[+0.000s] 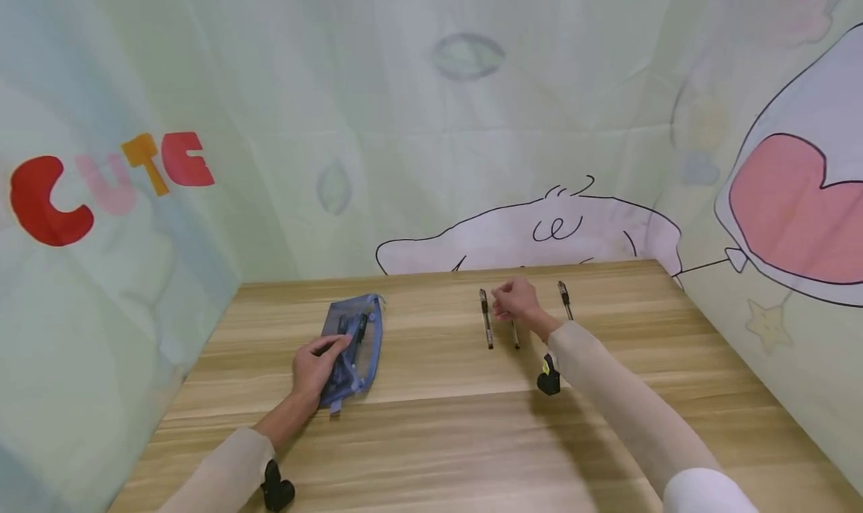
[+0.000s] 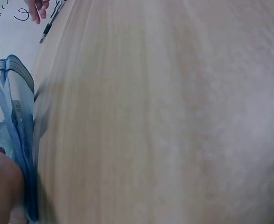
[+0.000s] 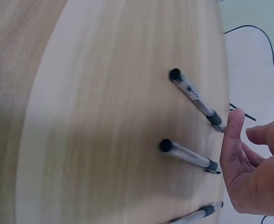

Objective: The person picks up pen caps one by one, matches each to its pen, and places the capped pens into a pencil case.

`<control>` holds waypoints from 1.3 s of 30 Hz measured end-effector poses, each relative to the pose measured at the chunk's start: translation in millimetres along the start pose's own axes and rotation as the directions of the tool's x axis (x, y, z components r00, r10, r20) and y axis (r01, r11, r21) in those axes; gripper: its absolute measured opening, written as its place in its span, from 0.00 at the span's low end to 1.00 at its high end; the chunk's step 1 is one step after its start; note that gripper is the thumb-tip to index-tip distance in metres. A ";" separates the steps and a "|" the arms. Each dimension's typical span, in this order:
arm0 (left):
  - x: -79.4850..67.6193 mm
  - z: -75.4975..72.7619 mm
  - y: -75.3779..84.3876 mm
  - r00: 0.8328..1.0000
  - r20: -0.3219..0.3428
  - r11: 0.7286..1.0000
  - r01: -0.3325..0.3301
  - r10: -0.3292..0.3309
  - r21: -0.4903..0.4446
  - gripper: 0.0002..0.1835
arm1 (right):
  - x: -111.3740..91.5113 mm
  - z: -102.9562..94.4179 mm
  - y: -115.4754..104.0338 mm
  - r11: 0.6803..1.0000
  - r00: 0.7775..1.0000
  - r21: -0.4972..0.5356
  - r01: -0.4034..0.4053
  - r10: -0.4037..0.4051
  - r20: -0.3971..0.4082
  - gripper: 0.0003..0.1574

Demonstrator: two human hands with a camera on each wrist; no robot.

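A blue mesh pencil case [image 1: 377, 348] lies on the left of the table, with dark pens [image 1: 362, 328] visible in it. My left hand [image 1: 315, 365] grips its near-left side, thumb and fingers at the opening; the left wrist view shows the blue case [image 2: 21, 135] upright beside the hand [image 2: 3, 184]. Three clear pens with black caps lie apart at the right: a left pen [image 1: 487, 320], a middle pen [image 1: 516, 336] and a right pen [image 1: 565, 297]. Above the middle one hovers my right hand [image 1: 518, 301], fingers loosely bent, nothing between thumb and fingertips.
The wood-grain table [image 1: 431, 453] ends at a printed cloth backdrop [image 1: 418, 123] behind and at both sides. Black wrist devices hang under the left sleeve [image 1: 229, 468] and the right sleeve [image 1: 620, 393].
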State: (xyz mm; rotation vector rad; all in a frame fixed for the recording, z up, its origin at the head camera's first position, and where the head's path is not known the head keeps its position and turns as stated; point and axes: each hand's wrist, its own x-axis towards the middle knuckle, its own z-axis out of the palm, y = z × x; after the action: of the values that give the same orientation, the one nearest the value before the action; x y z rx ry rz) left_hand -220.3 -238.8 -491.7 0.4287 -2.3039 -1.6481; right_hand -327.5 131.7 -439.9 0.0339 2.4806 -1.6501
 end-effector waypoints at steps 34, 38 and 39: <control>-3.9 -2.1 1.8 1.000 0.015 1.000 0.005 -0.005 0.018 0.20 | 15.2 35.9 15.1 0.965 0.996 -0.254 0.064 -0.080 -0.050 0.12; -3.4 -2.7 3.1 1.000 0.009 1.000 0.012 -0.012 0.019 0.20 | 18.3 38.2 13.9 0.916 0.991 -0.386 0.111 -0.131 -0.026 0.11; -3.2 -2.8 3.4 1.000 0.005 1.000 0.013 -0.013 0.016 0.20 | 18.9 38.4 13.6 0.911 0.991 -0.396 0.114 -0.133 -0.021 0.11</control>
State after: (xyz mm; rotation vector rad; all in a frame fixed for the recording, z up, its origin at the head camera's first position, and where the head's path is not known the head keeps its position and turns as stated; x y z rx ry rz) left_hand -216.5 -238.9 -487.7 0.4437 -2.3248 -1.6394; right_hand -340.0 100.4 -469.6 -0.1373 2.8558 -1.1665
